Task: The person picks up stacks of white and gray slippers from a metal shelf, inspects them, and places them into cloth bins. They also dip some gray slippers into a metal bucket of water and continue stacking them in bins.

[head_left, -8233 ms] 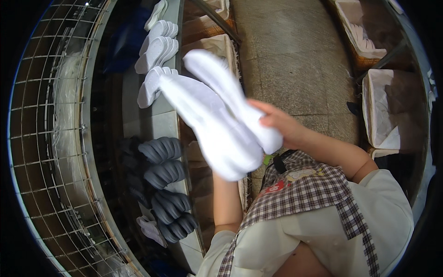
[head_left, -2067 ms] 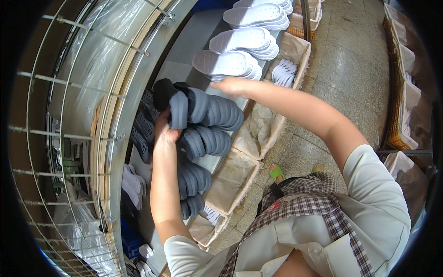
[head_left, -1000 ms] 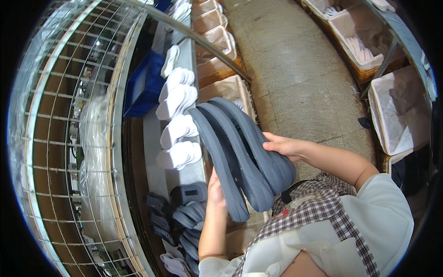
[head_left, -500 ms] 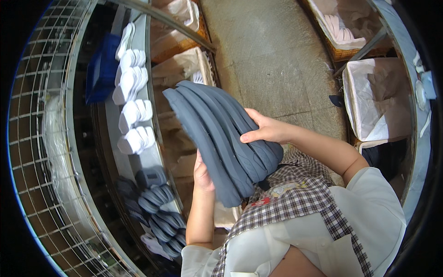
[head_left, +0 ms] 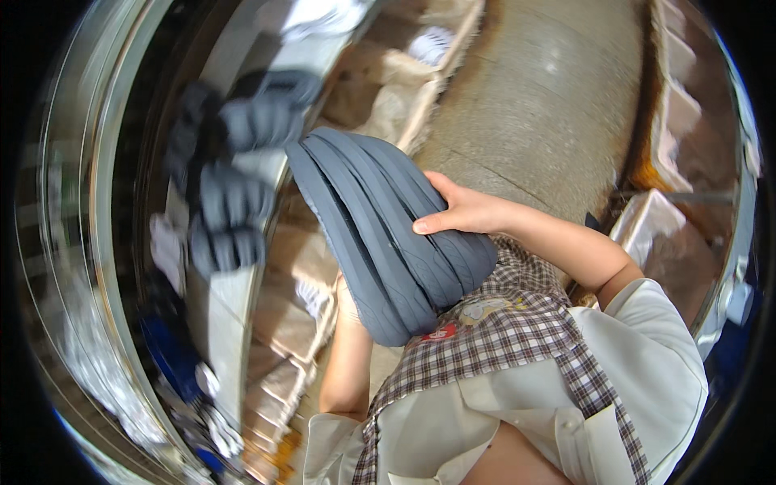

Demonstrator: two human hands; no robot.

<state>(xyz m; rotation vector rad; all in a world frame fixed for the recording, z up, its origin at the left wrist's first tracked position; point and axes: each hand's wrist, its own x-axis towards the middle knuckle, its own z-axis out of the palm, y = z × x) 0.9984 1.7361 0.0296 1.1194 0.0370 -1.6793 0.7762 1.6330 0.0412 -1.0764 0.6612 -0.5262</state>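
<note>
In the head view, note the stack of dark grey soles (head_left: 380, 226), slanting in front of the checked apron (head_left: 485, 347). Locate the right hand (head_left: 469, 212) pinching its right edge, thumb on top. Locate the left hand (head_left: 347, 302) at its left side; with fingers hidden, cannot tell its grip. Farther left, find blurred grey soles (head_left: 234, 196) on the shelf (head_left: 229, 323).
</note>
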